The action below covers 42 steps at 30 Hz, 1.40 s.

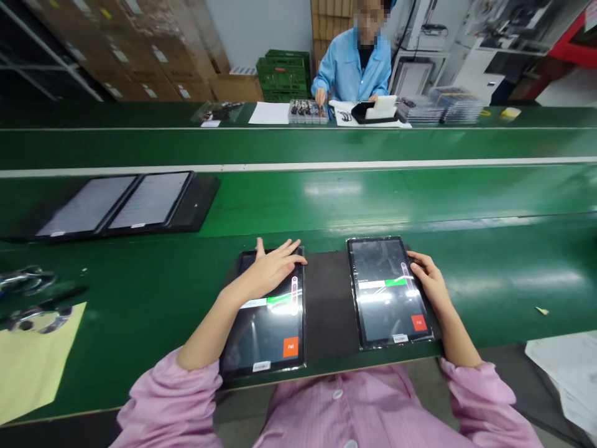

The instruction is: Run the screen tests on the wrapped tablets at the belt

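Observation:
Two tablets with lit screens lie side by side in front of me. On each screen are a white and green bar and a red box low on the right; the left one reads "Fail". My left hand [273, 269] is over the upper part of the left tablet [263, 333], fingers spread and fingertips near its upper right edge. Along the right edge of the right tablet [385, 314], my right hand [428, 280] has its fingers bent against the side, holding it. A dark mat [325, 305] shows between the tablets.
Two more tablets [149, 199] lie on a black mat at the left. Yellow paper [35, 367] and shiny metal-looking items [40, 318] are at the near left. Across the green bench [396, 193], a person in blue [354, 68] works beside a parts box [308, 112] and stacked trays [454, 106].

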### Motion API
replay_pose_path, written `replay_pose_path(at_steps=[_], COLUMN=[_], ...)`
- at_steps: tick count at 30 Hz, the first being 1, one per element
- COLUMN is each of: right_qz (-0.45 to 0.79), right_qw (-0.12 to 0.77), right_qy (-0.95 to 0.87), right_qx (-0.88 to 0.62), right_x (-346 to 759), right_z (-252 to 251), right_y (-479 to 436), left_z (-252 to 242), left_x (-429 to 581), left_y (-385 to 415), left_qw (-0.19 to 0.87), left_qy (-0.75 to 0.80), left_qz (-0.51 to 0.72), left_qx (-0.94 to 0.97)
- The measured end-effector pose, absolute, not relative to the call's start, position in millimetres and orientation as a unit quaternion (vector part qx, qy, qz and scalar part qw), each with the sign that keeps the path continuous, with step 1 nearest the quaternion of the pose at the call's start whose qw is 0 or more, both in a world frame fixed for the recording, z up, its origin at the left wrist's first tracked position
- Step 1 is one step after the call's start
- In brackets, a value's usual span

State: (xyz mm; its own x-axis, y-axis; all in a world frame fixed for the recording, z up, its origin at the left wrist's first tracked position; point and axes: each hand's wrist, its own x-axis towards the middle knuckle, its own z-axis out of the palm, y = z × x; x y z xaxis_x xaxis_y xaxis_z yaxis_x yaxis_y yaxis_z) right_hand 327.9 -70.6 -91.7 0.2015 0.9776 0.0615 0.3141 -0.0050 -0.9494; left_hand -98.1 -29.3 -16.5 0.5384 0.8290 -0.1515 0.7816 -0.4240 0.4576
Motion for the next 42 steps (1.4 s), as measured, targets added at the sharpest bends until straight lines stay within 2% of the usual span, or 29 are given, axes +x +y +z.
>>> replay_pose_path(at_steps=[5,10,13,16,22,30,35,42], right_qz=[0.402,0.450,0.467,0.448,0.438,0.460,0.479,0.480], right_qw=[0.465,0.493,0.476,0.459,0.510,0.494,0.497,0.492], right_qy=[-0.499,-0.446,-0.447,-0.474,-0.459,-0.462,-0.444,-0.456], right_qx=[-0.611,-0.596,-0.596,-0.604,-0.581,-0.575,-0.571,-0.566], right_x=[337.3,353.3,360.3,360.4,337.2,328.9,328.6,328.9], right_z=[-90.7,-96.0,-100.2,-102.5,-95.8,-92.4,-88.6,-89.3], right_y=[-90.8,-95.0,-74.8,-40.6,12.2,-0.7,-0.7,-1.1], left_z=[-44.4,-81.8,-87.6,-88.6,-97.5,-86.7,-78.7,-80.7], left_x=[-153.5,-192.1,-191.5,-187.4,-193.0,-214.2,-227.5,-224.9], left_y=[-61.6,-72.3,-50.6,-17.2,15.2,-2.2,-8.6,-7.6], left_qw=[0.225,0.358,0.407,0.428,0.449,0.528,0.542,0.541], left_qy=[0.608,0.575,0.557,0.575,0.575,0.487,0.395,0.431], left_qz=[0.166,0.393,0.459,0.452,0.438,0.402,0.306,0.329], left_qx=[0.743,0.621,0.560,0.532,0.525,0.568,0.676,0.643])
